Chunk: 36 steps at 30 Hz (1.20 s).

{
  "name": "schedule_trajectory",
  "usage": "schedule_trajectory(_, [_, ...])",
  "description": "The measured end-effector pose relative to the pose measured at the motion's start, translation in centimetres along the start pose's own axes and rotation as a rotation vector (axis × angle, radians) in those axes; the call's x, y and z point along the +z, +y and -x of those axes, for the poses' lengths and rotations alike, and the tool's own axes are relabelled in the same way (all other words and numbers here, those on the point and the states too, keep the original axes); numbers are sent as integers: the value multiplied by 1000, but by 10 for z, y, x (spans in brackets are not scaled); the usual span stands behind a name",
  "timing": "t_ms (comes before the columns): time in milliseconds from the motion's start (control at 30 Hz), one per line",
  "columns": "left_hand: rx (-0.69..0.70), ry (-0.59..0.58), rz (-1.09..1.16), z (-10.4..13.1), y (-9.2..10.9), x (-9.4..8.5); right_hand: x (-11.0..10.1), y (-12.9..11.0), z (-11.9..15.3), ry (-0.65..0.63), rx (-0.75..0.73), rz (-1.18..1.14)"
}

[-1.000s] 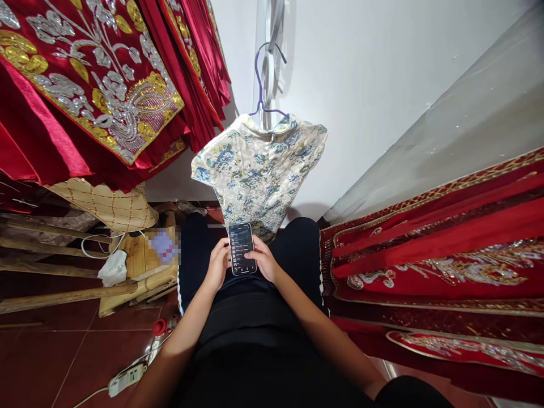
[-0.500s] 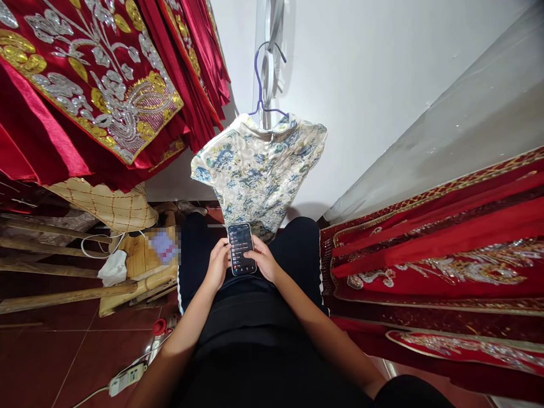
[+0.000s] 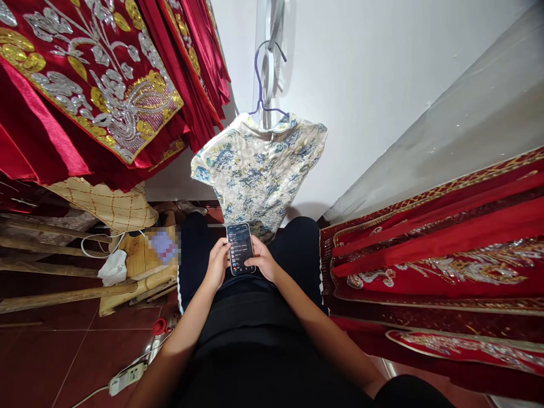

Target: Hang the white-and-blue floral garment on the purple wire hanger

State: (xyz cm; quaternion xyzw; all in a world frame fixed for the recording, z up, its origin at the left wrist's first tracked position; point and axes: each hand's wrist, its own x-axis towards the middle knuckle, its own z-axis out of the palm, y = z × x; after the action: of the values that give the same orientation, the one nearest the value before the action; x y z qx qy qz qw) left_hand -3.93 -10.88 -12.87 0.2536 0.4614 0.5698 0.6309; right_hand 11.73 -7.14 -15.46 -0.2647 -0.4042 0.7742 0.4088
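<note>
A phone [image 3: 240, 248] with a dark screen showing a list lies upright between my two hands, above my lap. Fingers of my left hand [image 3: 217, 265] are closed on its left edge. My right hand [image 3: 264, 262] grips the right side, its thumb over the lower part of the screen. Just beyond the phone hangs a short-sleeved floral garment [image 3: 263, 170] in white and blue, on a purple hanger [image 3: 260, 85]. The fingers behind the phone are hidden.
Red embroidered clothes [image 3: 114, 85] hang at the upper left, and more red garments [image 3: 446, 260] are on the right. A bamboo seat [image 3: 136, 255] with a white tissue stands at my left. Below it, a power strip [image 3: 126, 379] rests on the tiled floor.
My right thumb has moved down to the bottom of the phone's screen. The phone has shifted very slightly to the left.
</note>
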Motion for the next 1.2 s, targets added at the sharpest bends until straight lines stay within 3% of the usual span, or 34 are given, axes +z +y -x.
schedule_trajectory(167, [-1,22,-4,-1,-2,0,0,0,0,-3,14,24])
schedule_trajectory(367, [7,158,-38,-4,-5,0,1,2,0,-58,30,63])
schedule_trajectory(667, [17,7,3,-3,-4,-2,5,-5,2,53,57,-2])
schedule_trajectory(1200, [21,-10,-50,-2,-3,-2,7,-5,1,117,61,-117])
